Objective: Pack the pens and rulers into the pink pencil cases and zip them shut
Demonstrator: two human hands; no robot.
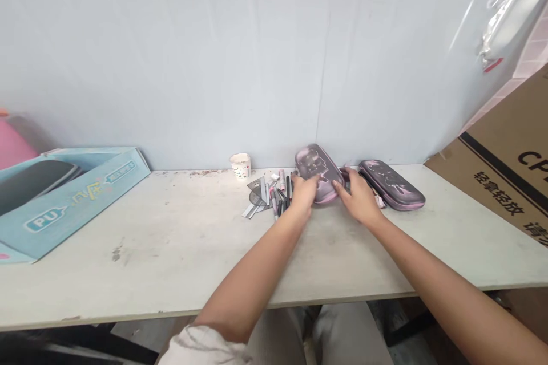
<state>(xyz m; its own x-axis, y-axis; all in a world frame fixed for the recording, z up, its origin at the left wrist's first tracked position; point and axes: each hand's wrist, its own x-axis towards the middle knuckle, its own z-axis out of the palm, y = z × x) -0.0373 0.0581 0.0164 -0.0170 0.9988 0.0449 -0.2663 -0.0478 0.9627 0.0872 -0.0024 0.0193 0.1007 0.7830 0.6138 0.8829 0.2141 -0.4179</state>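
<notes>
A purple-pink pencil case [317, 168] lies near the back of the white table [180, 251], held between both hands. My left hand [305, 191] grips its left side with fingers curled over it. On its right end rests my right hand [358, 197], fingers closed against it. A second, similar pencil case [391, 183] lies just to the right, apart from the first. A heap of pens, rulers and a protractor [269, 194] sits just left of my left hand.
A small paper cup [240, 164] stands by the wall. At the far left lies an open light-blue box [64, 197] with a dark item inside. A large cardboard carton [505, 165] leans at the right. The wall runs close behind.
</notes>
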